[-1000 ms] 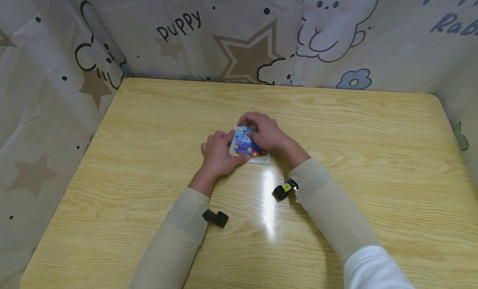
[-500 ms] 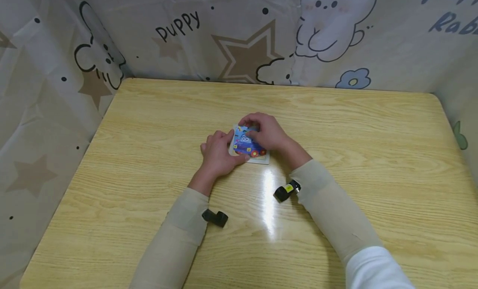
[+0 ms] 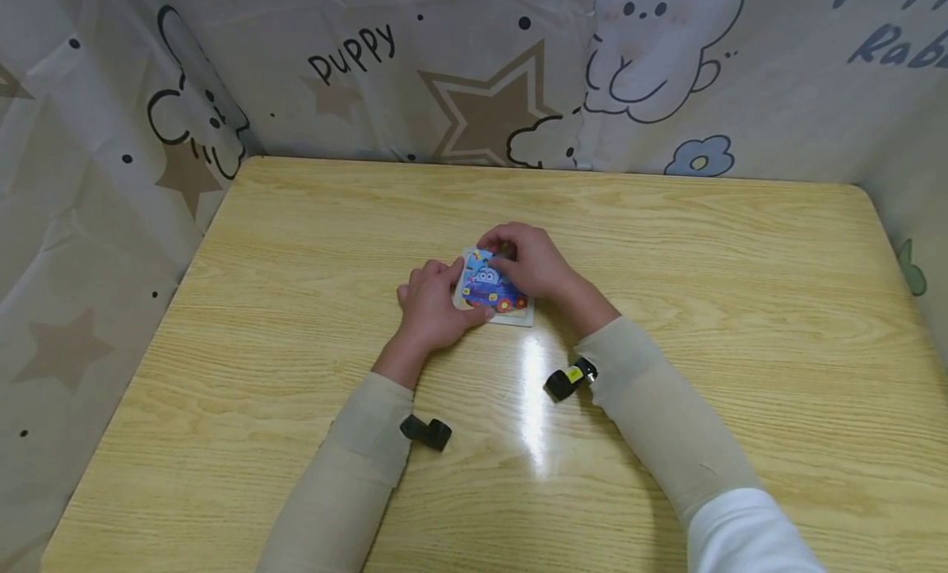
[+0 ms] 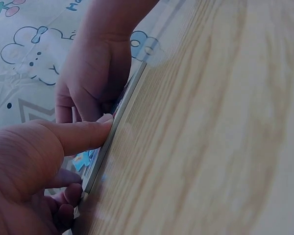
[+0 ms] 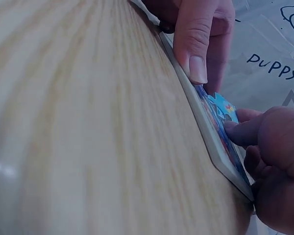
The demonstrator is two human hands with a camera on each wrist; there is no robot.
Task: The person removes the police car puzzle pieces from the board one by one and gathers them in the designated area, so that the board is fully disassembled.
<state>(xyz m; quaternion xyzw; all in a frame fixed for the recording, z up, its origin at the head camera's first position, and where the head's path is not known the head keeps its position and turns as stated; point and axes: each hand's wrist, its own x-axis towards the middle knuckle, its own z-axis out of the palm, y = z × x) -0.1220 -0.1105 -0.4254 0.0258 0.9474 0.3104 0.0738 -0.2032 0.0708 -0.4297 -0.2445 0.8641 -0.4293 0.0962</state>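
Observation:
A small flat puzzle board (image 3: 521,319) with a blue cartoon car picture (image 3: 485,291) lies on the table. My left hand (image 3: 433,309) grips it from the left side, thumb along its near edge and fingers at the left edge. My right hand (image 3: 532,262) is over its upper right part, fingertips pinching a light blue piece (image 5: 224,106) that stands tilted up from the board in the right wrist view. The same light blue piece (image 4: 81,160) shows beyond my left thumb in the left wrist view. My right hand hides part of the picture.
The wooden table (image 3: 296,227) extends around both hands, with a bright light reflection below the board. Behind and beside it hangs a printed cloth (image 3: 474,87). A small black camera is strapped to each wrist.
My right fingertips have shifted very slightly to the right over the top of the board. My left hand holds nearly the same place.

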